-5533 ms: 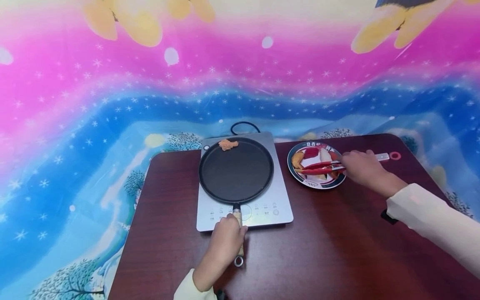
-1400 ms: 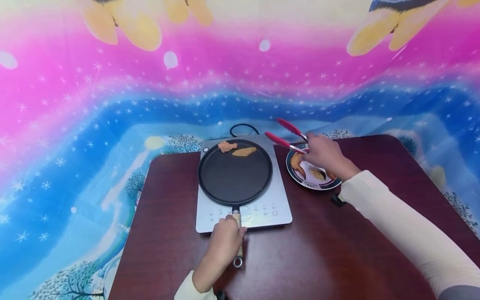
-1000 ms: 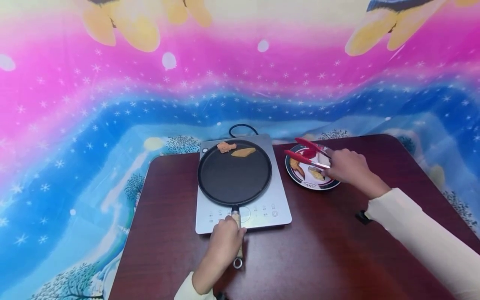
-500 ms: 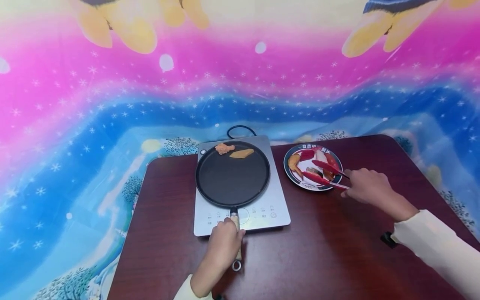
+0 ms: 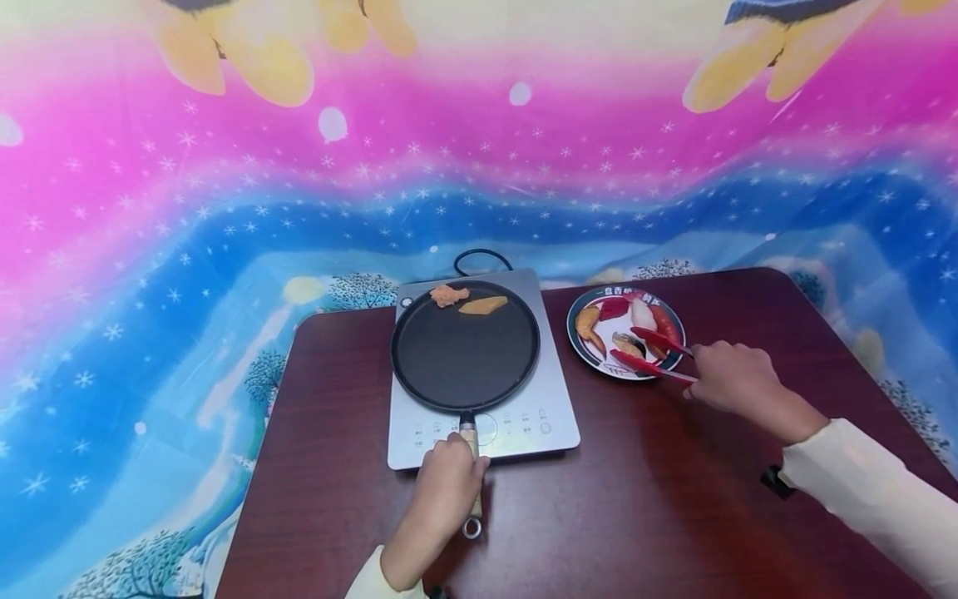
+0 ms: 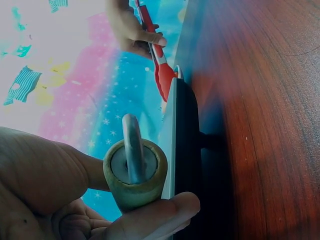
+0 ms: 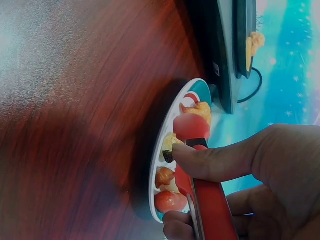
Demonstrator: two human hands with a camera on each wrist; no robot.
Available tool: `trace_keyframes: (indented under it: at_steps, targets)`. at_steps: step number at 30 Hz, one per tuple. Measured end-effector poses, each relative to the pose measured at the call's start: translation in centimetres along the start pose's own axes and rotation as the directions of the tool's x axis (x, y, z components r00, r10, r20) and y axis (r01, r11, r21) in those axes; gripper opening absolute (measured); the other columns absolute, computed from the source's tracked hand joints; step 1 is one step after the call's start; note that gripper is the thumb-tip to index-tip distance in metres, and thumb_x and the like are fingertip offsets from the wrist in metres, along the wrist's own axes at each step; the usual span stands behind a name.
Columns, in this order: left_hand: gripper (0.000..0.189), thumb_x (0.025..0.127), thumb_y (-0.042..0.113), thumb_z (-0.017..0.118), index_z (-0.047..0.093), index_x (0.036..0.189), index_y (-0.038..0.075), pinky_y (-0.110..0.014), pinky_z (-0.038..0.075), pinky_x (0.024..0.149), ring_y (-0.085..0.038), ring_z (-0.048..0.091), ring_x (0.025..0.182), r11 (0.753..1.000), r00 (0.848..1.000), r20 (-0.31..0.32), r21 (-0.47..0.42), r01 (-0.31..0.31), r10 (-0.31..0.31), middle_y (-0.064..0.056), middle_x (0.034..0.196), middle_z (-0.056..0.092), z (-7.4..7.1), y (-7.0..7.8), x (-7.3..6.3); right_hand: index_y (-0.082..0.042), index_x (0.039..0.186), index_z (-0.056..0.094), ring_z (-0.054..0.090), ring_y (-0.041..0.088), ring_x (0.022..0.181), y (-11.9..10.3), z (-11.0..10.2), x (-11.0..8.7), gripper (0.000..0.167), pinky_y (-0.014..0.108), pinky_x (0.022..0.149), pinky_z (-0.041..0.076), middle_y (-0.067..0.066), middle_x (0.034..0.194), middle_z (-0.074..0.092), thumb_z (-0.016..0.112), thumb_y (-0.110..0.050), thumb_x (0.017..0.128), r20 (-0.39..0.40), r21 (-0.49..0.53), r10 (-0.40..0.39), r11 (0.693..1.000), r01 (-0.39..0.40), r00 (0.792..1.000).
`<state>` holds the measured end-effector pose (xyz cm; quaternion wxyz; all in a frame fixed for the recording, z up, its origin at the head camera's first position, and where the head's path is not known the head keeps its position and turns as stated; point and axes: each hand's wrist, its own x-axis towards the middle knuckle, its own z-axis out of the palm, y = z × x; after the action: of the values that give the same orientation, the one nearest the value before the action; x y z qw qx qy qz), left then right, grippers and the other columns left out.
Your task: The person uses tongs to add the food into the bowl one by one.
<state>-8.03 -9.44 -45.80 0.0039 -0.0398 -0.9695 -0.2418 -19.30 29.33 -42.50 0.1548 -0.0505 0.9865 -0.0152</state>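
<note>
My left hand (image 5: pixel 449 482) grips the handle (image 6: pixel 137 185) of a flat black frying pan (image 5: pixel 464 358) that sits on an induction cooktop. In the pan, near its far rim, lie a lumpy orange-pink food piece (image 5: pixel 449 294) and a flat tan diamond-shaped piece (image 5: pixel 482 305). With my right hand (image 5: pixel 737 378) I hold red-tipped tongs (image 5: pixel 636 359) by the arms. Their tips are spread low over the plate (image 5: pixel 575 333), on either side of a small yellowish piece with a dark edge (image 5: pixel 627 343). A chicken wing (image 5: pixel 589 326), a dark red piece and a white piece also lie there.
The silver cooktop (image 5: pixel 561 424) has touch controls along its near side, and a black cord (image 5: pixel 482 252) loops behind it. A dark red wooden table (image 5: pixel 621 516) carries everything. Behind the table hangs a colourful cloth (image 5: pixel 464 175) with snowflakes and trees.
The tan diamond-shaped piece has come into the pan since the oldest frame. My right hand has since brought the spread tongs back right, down over the plate. My left hand stays on the handle.
</note>
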Motion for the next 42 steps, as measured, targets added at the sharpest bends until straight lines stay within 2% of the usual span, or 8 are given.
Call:
trace_keyframes:
  at_steps: [8, 15, 26, 31, 42]
  targets:
    - [0.030, 0.084, 0.015, 0.081, 0.063, 0.085, -0.009, -0.041, 0.056, 0.056, -0.032, 0.067, 0.062, 1.000, 1.000, -0.021, 0.004, -0.019, 0.019, -0.015, 0.070, 0.062, 0.0, 0.0, -0.1, 0.007, 0.103, 0.069, 0.052, 0.022, 0.061, -0.8, -0.6, 0.1, 0.052, 0.035, 0.052, 0.047, 0.007, 0.072, 0.061, 0.087, -0.033, 0.076, 0.011, -0.032, -0.005, 0.999, 0.005, 1.000]
    - [0.029, 0.084, 0.015, 0.082, 0.063, 0.085, -0.008, -0.042, 0.056, 0.058, -0.031, 0.068, 0.063, 0.999, 0.999, -0.030, 0.010, -0.031, 0.031, -0.015, 0.069, 0.063, 0.1, 0.0, 0.0, 0.001, 0.095, 0.071, 0.053, 0.023, 0.064, -1.8, -2.1, 0.6, 0.037, 0.034, 0.054, 0.045, 0.007, 0.074, 0.062, 0.082, -0.032, 0.083, 0.090, -0.034, 0.001, 0.999, 0.002, 0.996]
    - [0.029, 0.083, 0.015, 0.082, 0.063, 0.083, -0.007, -0.040, 0.054, 0.056, -0.030, 0.066, 0.061, 0.998, 0.997, -0.037, 0.030, -0.059, 0.060, -0.014, 0.069, 0.062, 0.0, -0.1, -0.1, -0.003, 0.097, 0.069, 0.054, 0.023, 0.070, -2.5, -4.0, 2.2, 0.035, 0.036, 0.059, 0.045, 0.008, 0.080, 0.062, 0.082, -0.033, 0.085, 0.231, -0.040, 0.021, 0.999, -0.012, 0.973]
    - [0.029, 0.083, 0.015, 0.083, 0.064, 0.083, -0.007, -0.039, 0.054, 0.056, -0.029, 0.066, 0.061, 0.998, 0.997, -0.043, 0.026, -0.063, 0.064, -0.014, 0.069, 0.063, -0.1, -0.2, -0.2, 0.000, 0.103, 0.069, 0.055, 0.024, 0.071, -2.6, -4.1, 2.4, 0.041, 0.036, 0.059, 0.047, 0.009, 0.083, 0.064, 0.083, -0.034, 0.084, 0.226, -0.051, 0.014, 0.999, -0.003, 0.974]
    - [0.029, 0.084, 0.015, 0.081, 0.063, 0.083, -0.006, -0.042, 0.055, 0.058, -0.032, 0.067, 0.063, 1.000, 0.999, -0.019, 0.003, -0.027, 0.027, -0.015, 0.070, 0.062, -0.1, -0.1, -0.1, 0.000, 0.100, 0.068, 0.054, 0.023, 0.070, -2.3, -4.5, 1.8, 0.042, 0.036, 0.060, 0.047, 0.008, 0.081, 0.062, 0.084, -0.035, 0.083, 0.196, -0.038, -0.001, 0.999, 0.008, 0.981]
